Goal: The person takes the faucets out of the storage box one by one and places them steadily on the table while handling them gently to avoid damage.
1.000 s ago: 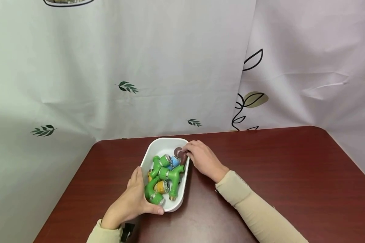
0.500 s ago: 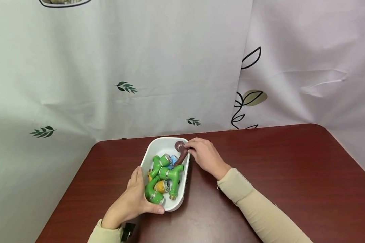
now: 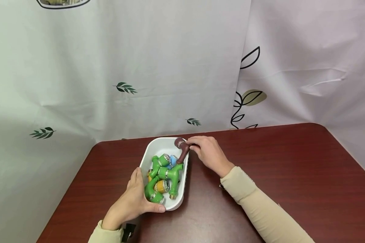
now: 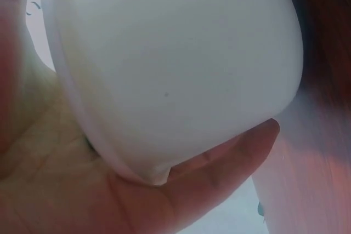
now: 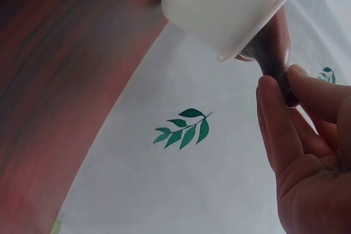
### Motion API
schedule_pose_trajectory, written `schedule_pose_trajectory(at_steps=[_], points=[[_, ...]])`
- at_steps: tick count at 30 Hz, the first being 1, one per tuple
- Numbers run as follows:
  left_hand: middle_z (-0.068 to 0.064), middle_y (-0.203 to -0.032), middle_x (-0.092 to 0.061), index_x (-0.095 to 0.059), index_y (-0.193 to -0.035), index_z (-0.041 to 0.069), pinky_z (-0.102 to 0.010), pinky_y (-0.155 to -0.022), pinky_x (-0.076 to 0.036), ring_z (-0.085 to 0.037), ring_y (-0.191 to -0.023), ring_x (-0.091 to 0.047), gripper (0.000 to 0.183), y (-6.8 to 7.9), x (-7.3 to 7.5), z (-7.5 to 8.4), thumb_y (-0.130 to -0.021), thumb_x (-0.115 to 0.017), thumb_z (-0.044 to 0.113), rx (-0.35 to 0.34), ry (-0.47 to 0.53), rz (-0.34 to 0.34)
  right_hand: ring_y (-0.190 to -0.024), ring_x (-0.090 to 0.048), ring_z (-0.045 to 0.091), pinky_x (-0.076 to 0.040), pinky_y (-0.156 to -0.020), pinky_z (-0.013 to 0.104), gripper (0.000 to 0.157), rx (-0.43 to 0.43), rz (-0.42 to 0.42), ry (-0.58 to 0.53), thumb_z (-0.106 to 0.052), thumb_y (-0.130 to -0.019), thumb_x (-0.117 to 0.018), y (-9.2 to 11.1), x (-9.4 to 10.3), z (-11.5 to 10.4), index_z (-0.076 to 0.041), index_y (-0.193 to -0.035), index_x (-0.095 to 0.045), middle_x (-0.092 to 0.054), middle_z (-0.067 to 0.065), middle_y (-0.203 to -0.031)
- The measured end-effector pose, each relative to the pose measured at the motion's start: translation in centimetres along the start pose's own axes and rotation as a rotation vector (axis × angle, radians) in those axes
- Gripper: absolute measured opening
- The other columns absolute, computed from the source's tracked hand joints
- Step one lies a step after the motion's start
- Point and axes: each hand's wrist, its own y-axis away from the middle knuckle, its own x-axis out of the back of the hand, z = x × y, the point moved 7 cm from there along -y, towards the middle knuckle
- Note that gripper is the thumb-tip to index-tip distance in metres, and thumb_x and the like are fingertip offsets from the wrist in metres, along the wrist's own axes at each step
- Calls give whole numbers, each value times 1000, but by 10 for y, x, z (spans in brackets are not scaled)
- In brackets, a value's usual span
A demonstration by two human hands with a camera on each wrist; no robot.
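Note:
My right hand pinches a dark brown plastic tap between thumb and fingertips, at the far right rim of a white plastic bin. The tap's ribbed knob overlaps the rim in the head view; its lower end slants down toward the pile. In the right wrist view the pinched end of the brown tap sticks out past the rim. My left hand grips the bin's near left corner, thumb at the front and fingers along the left side. Inside lie several green taps, with yellow and blue ones partly hidden.
The bin stands on a dark red wood-grain table with rounded far corners. Behind and to the left hangs a pale curtain printed with leaves, close to the table's far edge.
My right hand has lifted the brown tap from the bin's far right part up to rim height, moving slightly up and right. The left hand keeps its hold on the bin.

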Motion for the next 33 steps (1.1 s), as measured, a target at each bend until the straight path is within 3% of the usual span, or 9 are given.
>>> schedule_pose_trajectory(at_steps=[16,33], points=[[-37,-158,-1,1,-151,-18,-61,-112,-27,-54,-144,-11,154,-1,-1,1,-57,-92,60,23,-17,58,-106,-70,24,-54,-90,39,21,-41,152,-48,-4,-87,-77,-1,19,8,-6,-108,-78,-75,7,-112],[-38,-158,-1,1,-151,-19,-61,-112,-28,-54,-145,-11,154,-1,-1,2,-58,-91,62,37,-26,67,-101,-72,25,-55,-86,43,21,-142,225,-14,-6,-87,-77,0,44,30,-5,-108,-79,-76,9,-106]])
